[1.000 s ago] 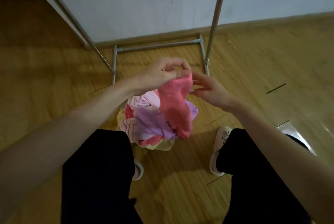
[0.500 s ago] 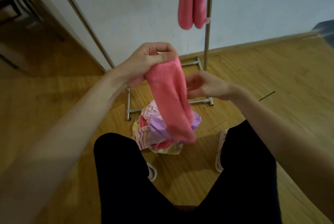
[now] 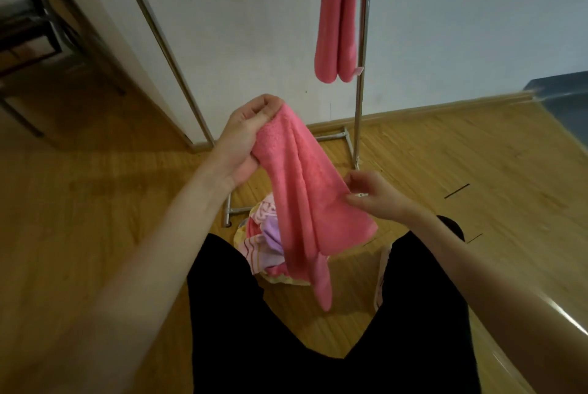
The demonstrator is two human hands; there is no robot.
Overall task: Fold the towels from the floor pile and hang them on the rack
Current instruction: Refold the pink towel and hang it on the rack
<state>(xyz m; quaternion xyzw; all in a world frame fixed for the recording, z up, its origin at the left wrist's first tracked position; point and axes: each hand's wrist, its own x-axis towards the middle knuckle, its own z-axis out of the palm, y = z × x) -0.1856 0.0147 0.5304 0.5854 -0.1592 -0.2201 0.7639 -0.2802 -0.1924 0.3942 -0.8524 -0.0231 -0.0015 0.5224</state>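
A pink towel (image 3: 305,190) hangs in the air in front of me, bunched lengthwise. My left hand (image 3: 248,135) grips its top corner. My right hand (image 3: 369,196) pinches its right edge lower down. Below it, a pile of towels (image 3: 261,234) in pink, purple and striped cloth lies on the wooden floor between my legs and the rack. The metal rack (image 3: 361,91) stands against the white wall, and another pink towel (image 3: 337,27) hangs folded from it near its right post.
The rack's base bars (image 3: 348,139) lie on the floor just behind the pile. My black-trousered legs (image 3: 254,330) and a white shoe (image 3: 381,269) flank the pile. Dark furniture (image 3: 25,30) stands at the far left, a blue object (image 3: 560,94) at the far right.
I have lifted the pink towel higher, clear of the pile. My view has risen, showing more of the rack. My right hand has slid down to the towel's right edge and now pinches it.
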